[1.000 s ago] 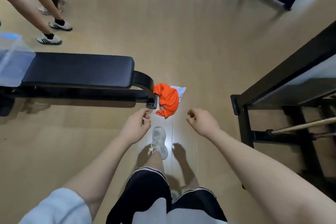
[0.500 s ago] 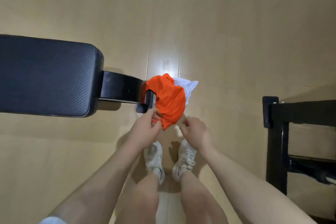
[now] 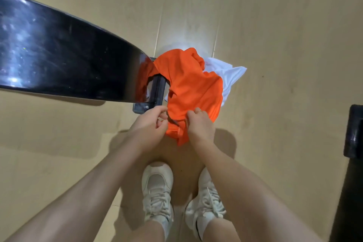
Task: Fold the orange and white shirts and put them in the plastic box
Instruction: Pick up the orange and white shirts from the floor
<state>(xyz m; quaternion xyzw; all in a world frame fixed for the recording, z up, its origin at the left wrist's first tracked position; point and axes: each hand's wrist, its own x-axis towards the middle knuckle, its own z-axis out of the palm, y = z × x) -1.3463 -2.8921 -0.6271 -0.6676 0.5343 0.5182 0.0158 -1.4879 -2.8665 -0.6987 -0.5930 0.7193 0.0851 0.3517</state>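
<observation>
The crumpled orange fabric shirt (image 3: 193, 92) hangs bunched over the end bracket of the glossy black padded bench (image 3: 64, 59), and the rumpled white fabric shirt (image 3: 227, 73) lies under and behind it, showing only at the far right edge. I have both hands on the orange shirt's near hem: my left hand (image 3: 150, 125) pinches the edge between thumb and curled fingers, and my right hand (image 3: 198, 124) has its fingers curled into the cloth just beside it.

I judge the step to be lifting the orange shirt free for folding. To do it well I would raise it straight up and toward me so it slips off the black metal bracket (image 3: 157, 92) rather than catching, then slide my hands apart along the hem to spread it. The white shirt may cling and drag along, so I would lift slowly. The plastic box is not in view. My white laced sneakers (image 3: 157, 192) stand on the pale wooden floor (image 3: 284, 25) below.
</observation>
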